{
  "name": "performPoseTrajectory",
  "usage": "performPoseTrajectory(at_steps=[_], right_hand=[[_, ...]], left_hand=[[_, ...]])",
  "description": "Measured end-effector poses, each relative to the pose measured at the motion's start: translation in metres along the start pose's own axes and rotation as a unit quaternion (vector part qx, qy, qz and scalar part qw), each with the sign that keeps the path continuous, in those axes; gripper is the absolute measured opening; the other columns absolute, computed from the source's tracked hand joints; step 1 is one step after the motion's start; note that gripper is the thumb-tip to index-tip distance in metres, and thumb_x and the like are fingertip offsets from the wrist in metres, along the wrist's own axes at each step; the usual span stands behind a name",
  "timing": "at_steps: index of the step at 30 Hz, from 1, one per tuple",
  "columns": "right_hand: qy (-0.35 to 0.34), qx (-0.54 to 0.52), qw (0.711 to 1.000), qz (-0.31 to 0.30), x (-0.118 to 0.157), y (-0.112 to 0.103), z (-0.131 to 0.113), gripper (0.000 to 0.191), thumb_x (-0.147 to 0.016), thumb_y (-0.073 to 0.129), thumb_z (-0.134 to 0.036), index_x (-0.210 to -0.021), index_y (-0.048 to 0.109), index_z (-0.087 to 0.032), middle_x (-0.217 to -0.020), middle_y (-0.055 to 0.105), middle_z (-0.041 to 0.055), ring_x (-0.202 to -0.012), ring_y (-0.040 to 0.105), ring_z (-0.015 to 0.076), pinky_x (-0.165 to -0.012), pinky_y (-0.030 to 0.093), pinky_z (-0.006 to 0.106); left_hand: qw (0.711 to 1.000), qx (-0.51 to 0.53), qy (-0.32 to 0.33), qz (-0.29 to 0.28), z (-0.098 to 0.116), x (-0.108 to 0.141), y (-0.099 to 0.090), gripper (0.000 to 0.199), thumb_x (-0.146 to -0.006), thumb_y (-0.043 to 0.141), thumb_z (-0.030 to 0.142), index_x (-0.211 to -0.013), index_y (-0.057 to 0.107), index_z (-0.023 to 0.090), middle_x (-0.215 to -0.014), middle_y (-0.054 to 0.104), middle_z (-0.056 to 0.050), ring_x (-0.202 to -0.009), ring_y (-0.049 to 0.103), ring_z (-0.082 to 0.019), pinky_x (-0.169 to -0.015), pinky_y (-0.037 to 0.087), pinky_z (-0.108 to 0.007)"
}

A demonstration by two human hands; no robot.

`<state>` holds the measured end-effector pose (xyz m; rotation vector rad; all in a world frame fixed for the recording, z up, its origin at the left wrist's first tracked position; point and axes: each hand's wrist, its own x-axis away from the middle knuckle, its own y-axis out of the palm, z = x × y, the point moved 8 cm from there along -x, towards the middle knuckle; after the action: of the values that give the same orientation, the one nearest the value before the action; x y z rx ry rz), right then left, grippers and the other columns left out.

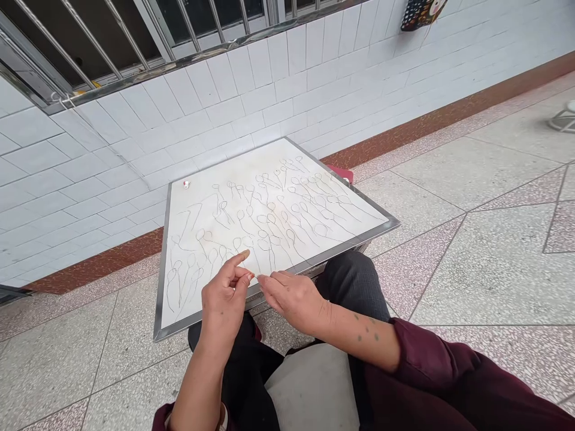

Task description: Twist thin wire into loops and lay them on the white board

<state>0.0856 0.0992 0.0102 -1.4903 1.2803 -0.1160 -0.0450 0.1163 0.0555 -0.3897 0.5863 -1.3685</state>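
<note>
Over the near edge of a square white-topped table (197, 191), my two hands meet with their fingertips almost touching. My left hand (227, 293) pinches thumb against fingers, its index finger pointing out over the tabletop. My right hand (299, 299) has its fingers pressed together, palm down, close to the left thumb. Whatever is between the fingertips is too small and fine to make out. Many thin dark strands, each with a round loop at one end, lie spread over the tabletop; one looped strand (291, 236) lies just beyond my right hand.
A small white and red item (187, 185) sits at the table's far left corner. Behind is a white tiled wall (269, 78) with a barred window (135, 36). Part of a red object (339, 173) shows past the table's right side. My knee (354, 278) is against the near edge.
</note>
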Motion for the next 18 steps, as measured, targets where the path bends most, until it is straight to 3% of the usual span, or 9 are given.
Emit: performPoseTrajectory(at_steps=[4, 12, 15, 18], right_hand=[[0.020, -0.019, 1.000, 0.004, -0.002, -0.005, 0.002, 0.026, -0.103, 0.040, -0.026, -0.114, 0.063, -0.020, -0.080, 0.067, 0.0071, -0.072, 0.059, 0.0183, -0.059, 0.041, 0.029], [-0.020, 0.025, 0.999, 0.034, 0.006, 0.003, -0.010, 0.032, -0.100, 0.042, -0.017, -0.129, 0.056, -0.017, -0.079, 0.067, 0.0066, -0.070, 0.059, 0.0182, -0.056, 0.044, 0.030], [-0.055, 0.049, 0.996, 0.059, 0.009, 0.004, -0.020, 0.032, -0.097, 0.046, -0.013, -0.128, 0.055, -0.011, -0.077, 0.066, 0.0058, -0.066, 0.058, 0.0178, -0.053, 0.044, 0.030], [-0.046, 0.009, 0.997, 0.053, 0.007, 0.001, -0.020, 0.024, -0.099, 0.050, -0.020, -0.119, 0.060, -0.011, -0.078, 0.067, 0.0057, -0.068, 0.061, 0.0180, -0.056, 0.046, 0.029]], left_hand=[[1.000, 0.011, -0.001, -0.001, 0.000, 0.000, -0.003, 0.038, -0.085, 0.063, 0.029, -0.123, 0.067, 0.028, -0.080, 0.071, 0.002, -0.076, 0.063, -0.017, -0.077, 0.048, -0.030], [0.998, 0.056, -0.031, 0.023, -0.002, 0.005, 0.001, 0.036, -0.084, 0.064, 0.029, -0.119, 0.068, 0.026, -0.079, 0.071, 0.002, -0.077, 0.064, -0.017, -0.082, 0.048, -0.031], [0.997, 0.064, -0.042, 0.016, -0.005, 0.005, 0.001, 0.036, -0.084, 0.064, 0.029, -0.119, 0.068, 0.025, -0.079, 0.070, 0.002, -0.077, 0.063, -0.017, -0.082, 0.048, -0.032], [0.996, 0.078, -0.054, -0.002, -0.007, 0.002, -0.002, 0.038, -0.082, 0.065, 0.029, -0.120, 0.067, 0.024, -0.077, 0.069, 0.002, -0.077, 0.062, -0.017, -0.082, 0.047, -0.032]])
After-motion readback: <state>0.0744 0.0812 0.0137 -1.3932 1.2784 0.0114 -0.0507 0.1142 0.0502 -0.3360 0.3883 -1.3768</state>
